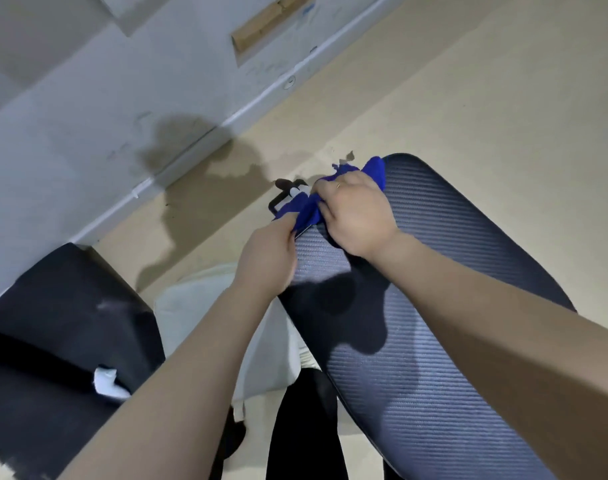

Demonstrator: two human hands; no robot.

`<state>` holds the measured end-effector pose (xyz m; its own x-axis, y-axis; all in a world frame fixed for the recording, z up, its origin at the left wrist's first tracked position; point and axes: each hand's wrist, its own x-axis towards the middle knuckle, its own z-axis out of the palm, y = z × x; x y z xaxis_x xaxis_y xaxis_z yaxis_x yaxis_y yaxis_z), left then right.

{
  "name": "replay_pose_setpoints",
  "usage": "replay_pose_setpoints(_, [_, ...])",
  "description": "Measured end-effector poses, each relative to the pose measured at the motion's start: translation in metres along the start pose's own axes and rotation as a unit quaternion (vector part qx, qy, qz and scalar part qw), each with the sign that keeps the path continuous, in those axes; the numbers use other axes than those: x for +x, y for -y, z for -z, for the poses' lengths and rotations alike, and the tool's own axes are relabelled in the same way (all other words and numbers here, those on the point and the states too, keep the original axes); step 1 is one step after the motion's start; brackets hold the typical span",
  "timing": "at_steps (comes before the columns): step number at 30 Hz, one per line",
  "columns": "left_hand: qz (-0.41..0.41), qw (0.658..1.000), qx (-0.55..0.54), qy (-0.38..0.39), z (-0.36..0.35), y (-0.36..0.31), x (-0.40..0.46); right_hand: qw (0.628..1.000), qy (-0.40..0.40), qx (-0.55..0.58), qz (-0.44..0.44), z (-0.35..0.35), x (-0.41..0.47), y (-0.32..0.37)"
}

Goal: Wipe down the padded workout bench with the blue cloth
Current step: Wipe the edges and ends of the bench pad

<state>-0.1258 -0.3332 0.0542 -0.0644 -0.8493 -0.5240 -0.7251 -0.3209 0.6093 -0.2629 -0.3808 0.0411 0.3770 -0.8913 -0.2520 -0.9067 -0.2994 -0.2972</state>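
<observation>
Surroundings, head view: beige floor (468, 98), grey wall (87, 98) with a white baseboard (226, 119) running diagonally. A dark padded block (53, 323) sits at lower left, with a white cushion-like item (198, 306) between it and the bench. A black frame handle (278, 200) sticks out past the bench's far end, partly hidden by the cloth.

Padded workout bench (416, 341): dark ribbed pad, long axis running from bottom right up toward frame centre, its rounded far end pointing at the wall.

Blue cloth (330, 192) lies bunched across the far left edge of the pad. I see my left hand (271, 258) pinching its near corner, fingers closed. My right hand (358, 216) is closed over the middle of the cloth, pressing it on the pad; a ring (338, 185) shows on one finger. Both forearms cross over the pad.
</observation>
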Motion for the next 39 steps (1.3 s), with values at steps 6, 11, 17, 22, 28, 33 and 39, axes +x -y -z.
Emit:
replay_pose_setpoints(6, [0.048,0.998,-0.030,0.000,0.018,0.025,-0.044,0.995,-0.008,0.098,0.015,-0.012,-0.025,0.044])
replay_pose_setpoints(11, [0.112,0.991,-0.041,0.063,0.008,0.061,-0.086,0.983,0.078,0.075,0.150,-0.027,-0.051,0.085])
replay_pose_setpoints(17, [0.155,0.970,-0.183,-0.025,0.007,0.066,-0.127,0.915,0.178,0.355,-0.076,-0.011,-0.104,0.089])
replay_pose_setpoints(22, [0.145,0.928,-0.322,0.121,0.016,0.047,-0.139,0.689,0.135,0.649,-0.294,0.012,-0.139,0.073])
replay_pose_setpoints(28, [0.180,0.895,-0.379,0.154,0.023,0.049,-0.148,0.498,0.181,0.770,-0.356,0.017,-0.163,0.071])
replay_pose_setpoints(33, [0.340,0.795,-0.500,0.035,0.025,0.065,-0.132,0.392,0.185,0.794,-0.426,-0.018,-0.172,0.103])
replay_pose_setpoints(39, [0.296,0.792,-0.531,0.052,0.024,0.088,-0.107,0.271,0.051,0.834,-0.478,-0.068,-0.145,0.152])
